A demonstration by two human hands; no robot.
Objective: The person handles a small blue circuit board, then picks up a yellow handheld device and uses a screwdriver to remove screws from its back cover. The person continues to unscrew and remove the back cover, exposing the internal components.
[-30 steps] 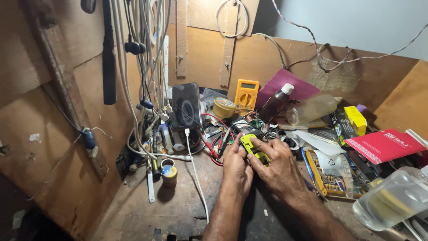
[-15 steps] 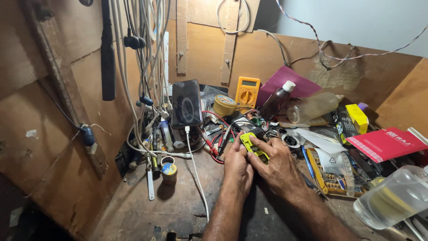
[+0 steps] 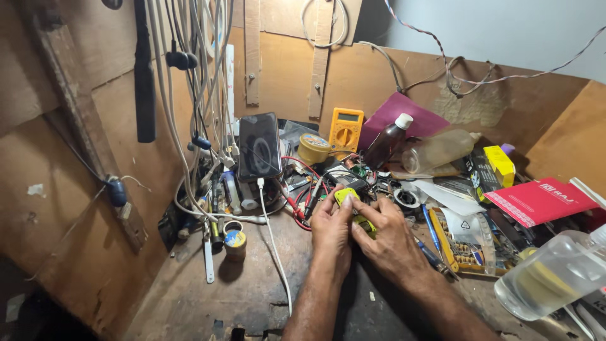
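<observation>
My left hand point(image 3: 331, 231) and my right hand point(image 3: 388, 239) meet at the middle of a cluttered wooden workbench point(image 3: 208, 297). Together they hold a small yellow-green tool point(image 3: 348, 201) with a black part, fingers curled around it from both sides. The tool's lower half is hidden under my fingers. Red and black wires point(image 3: 302, 196) lie just behind the hands. A dark phone point(image 3: 259, 147) stands propped upright to the left, with a white cable point(image 3: 275, 246) running down from it past my left wrist.
A yellow multimeter point(image 3: 345, 129), a brown bottle point(image 3: 387, 140) and a clear bottle point(image 3: 440, 149) stand at the back. A red packet point(image 3: 540, 200), a screwdriver-bit case point(image 3: 464, 246) and a clear plastic bottle point(image 3: 555, 273) fill the right. Cables point(image 3: 189, 76) hang at left; a small tin point(image 3: 235, 244) sits below.
Both hands stay on the yellow-green tool with only slight finger shifts. The view has barely moved.
</observation>
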